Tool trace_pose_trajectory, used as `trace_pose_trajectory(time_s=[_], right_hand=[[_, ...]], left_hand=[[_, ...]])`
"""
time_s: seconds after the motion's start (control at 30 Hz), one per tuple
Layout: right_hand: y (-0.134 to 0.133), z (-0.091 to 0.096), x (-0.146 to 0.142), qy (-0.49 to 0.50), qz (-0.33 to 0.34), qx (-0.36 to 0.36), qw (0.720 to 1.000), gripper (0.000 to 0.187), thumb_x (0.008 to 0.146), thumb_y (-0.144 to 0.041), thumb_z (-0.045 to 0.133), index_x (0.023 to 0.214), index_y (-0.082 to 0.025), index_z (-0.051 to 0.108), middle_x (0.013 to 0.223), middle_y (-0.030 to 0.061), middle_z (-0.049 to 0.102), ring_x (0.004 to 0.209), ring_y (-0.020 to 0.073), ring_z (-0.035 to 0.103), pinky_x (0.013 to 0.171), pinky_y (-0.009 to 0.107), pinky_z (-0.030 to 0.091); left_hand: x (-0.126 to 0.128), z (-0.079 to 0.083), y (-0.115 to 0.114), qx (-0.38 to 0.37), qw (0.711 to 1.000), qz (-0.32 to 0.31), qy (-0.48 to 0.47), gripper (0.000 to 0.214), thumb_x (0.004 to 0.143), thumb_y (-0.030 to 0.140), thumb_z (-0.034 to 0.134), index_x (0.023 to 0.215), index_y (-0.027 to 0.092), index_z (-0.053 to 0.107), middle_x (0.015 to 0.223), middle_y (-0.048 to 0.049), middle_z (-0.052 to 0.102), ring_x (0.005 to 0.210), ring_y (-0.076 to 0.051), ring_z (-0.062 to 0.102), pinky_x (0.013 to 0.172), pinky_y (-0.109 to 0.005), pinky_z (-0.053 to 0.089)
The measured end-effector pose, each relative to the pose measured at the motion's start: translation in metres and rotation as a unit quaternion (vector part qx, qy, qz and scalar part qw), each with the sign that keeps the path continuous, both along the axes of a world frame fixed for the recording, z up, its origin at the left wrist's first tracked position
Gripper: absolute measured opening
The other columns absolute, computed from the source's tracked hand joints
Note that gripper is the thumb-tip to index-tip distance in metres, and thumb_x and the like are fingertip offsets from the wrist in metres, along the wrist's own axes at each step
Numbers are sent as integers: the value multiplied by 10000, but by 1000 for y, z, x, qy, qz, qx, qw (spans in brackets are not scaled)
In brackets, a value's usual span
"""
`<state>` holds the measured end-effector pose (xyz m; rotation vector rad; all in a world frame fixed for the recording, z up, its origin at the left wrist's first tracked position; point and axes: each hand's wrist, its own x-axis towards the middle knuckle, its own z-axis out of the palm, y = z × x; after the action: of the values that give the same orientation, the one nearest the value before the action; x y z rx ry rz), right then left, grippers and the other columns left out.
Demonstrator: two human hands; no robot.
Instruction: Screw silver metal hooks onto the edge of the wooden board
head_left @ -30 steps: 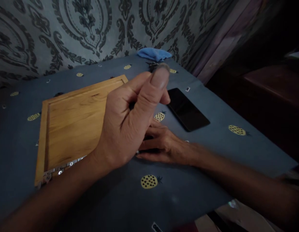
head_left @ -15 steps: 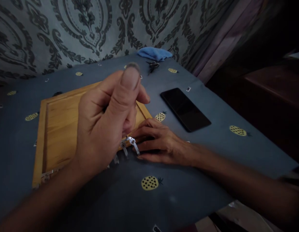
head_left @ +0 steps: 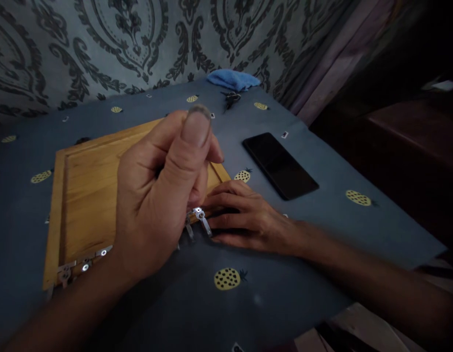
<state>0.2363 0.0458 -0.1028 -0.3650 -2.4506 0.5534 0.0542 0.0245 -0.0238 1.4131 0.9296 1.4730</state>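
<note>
My left hand [head_left: 162, 186] is raised close to the camera, closed, thumb up and fingers curled; whatever it grips, if anything, is hidden behind it. Below lies a flat wooden panel with a raised border [head_left: 90, 200], partly covered by that hand and forearm. Along its near edge sit several small metal clips [head_left: 199, 213] with cross-head screws, some jutting past the wood. At the near right corner my right hand [head_left: 244, 215] grips the panel's edge, its fingers bent beside the rightmost clip; its thumb is out of sight.
A black smartphone [head_left: 281, 165] lies to the right on the blue pineapple-print tablecloth [head_left: 285, 278]. Farther back are a small dark object [head_left: 231, 99] and a folded blue cloth [head_left: 233, 79], near the patterned wall [head_left: 138, 44]. The table's right edge drops away into shadow.
The view has shifted slightly, and more of the clips at the panel's near left now show. My left hand sits marginally lower; my right hand keeps its place at the corner.
</note>
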Motion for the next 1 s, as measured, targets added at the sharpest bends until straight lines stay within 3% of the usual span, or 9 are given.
trace_pose_trajectory(time_s=[0.17,0.33,0.57,1.0], right_hand=[[-6,2,3,2,-18,6,1000,179,963,-276,660,1066,-137,704,1127,111,719,1071,229,573,946,450,497],[-7,-1,2,11,-14,-2,1000,195,977,-276,637,1114,-146,685,1130,107,717,1071,228,558,935,442,496],[-6,-1,2,-10,-9,-12,1000,231,953,-267,669,1123,-112,689,1157,118,714,1081,225,541,956,429,475],[-4,-2,1,-16,-1,-5,1000,246,965,-269,657,1149,-109,689,1169,111,725,1088,236,550,979,426,461]], left_hand=[[-2,-3,-1,10,999,43,-3,395,970,518,563,680,251,584,451,40,382,343,-98,290,322,-307,220],[-2,3,0,-4,999,48,7,453,1023,496,448,664,244,561,464,38,345,351,-85,181,320,-310,243],[-1,3,-3,-10,998,48,35,421,1019,497,441,694,249,540,481,25,380,379,-109,338,354,-313,281],[-2,-4,-2,36,998,46,-12,492,1061,456,339,686,239,571,456,33,328,339,-103,245,317,-314,238]])
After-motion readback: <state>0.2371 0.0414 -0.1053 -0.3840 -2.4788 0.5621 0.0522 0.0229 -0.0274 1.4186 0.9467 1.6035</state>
